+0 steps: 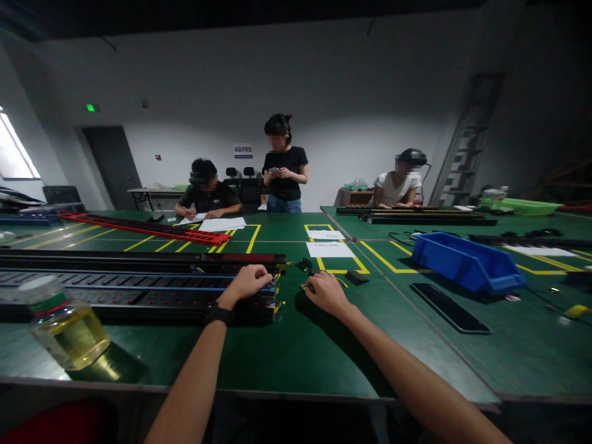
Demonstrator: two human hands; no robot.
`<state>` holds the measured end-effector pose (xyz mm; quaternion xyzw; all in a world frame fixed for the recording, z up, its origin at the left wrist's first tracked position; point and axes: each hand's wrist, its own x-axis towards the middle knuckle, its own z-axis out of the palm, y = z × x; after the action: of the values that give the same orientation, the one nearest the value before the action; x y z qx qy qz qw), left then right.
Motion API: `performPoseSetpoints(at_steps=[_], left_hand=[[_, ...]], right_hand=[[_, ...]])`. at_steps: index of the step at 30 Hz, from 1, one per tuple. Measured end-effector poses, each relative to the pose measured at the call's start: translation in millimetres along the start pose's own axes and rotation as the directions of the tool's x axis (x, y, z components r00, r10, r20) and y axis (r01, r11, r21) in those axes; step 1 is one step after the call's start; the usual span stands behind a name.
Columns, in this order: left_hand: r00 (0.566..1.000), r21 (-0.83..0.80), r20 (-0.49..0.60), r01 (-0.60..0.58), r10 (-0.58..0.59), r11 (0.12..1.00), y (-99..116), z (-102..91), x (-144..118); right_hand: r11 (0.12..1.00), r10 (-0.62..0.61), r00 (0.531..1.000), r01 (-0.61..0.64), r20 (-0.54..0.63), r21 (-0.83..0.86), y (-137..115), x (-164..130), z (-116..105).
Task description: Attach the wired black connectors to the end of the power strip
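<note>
Several long black rails with blue edges point(176, 280) lie side by side on the green table, with short yellow wires point(279, 307) at their right ends. My left hand point(247, 283), with a dark watch on its wrist, rests on the rails near these ends, its fingers curled round the end of one. Just to the right, my right hand point(326, 293) is closed low over the table. A bit of yellow shows at its fingertips and a yellow strand point(343, 282) behind it, but what it holds is hidden. Beside it lies a small dark block point(357, 277).
A bottle of yellow liquid point(69, 333) stands at front left. Paper sheets point(329, 249), a black bracket point(304, 264), a phone point(448, 307) and a blue bin point(467, 262) lie to the right. Red rails point(152, 228) lie behind. Three people are across the table.
</note>
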<state>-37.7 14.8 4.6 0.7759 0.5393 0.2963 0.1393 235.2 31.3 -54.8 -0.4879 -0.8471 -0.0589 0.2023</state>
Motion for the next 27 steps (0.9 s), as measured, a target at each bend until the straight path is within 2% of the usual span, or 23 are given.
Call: performPoseSetpoints(at_steps=[13,16,19,23,27], left_hand=[[0.975,-0.120,0.206,-0.064,0.088,0.991,6.1,1.6,-6.3],[0.961,-0.104,0.256,-0.075,0.100,0.992,11.4,-1.3,-9.4],[0.961,-0.051,0.254,-0.098,0.107,0.994,13.4,-1.9,-13.6],[0.968,-0.003,0.228,-0.102,0.100,0.995,10.5,1.6,-20.3],[0.968,0.010,0.232,-0.104,0.098,0.995,8.5,1.4,-24.1]], right_hand=[[0.999,0.033,0.999,-0.031,-0.029,0.037,-1.3,0.6,-2.8],[0.998,0.044,0.998,-0.042,-0.037,0.048,-2.7,0.4,-4.6],[0.996,0.047,0.997,-0.042,-0.063,0.082,-5.8,-0.2,-7.1],[0.960,-0.062,0.994,0.085,-0.094,0.266,-16.9,-2.4,-7.8],[0.883,-0.213,0.977,0.206,-0.031,0.421,-32.9,-5.4,-1.6]])
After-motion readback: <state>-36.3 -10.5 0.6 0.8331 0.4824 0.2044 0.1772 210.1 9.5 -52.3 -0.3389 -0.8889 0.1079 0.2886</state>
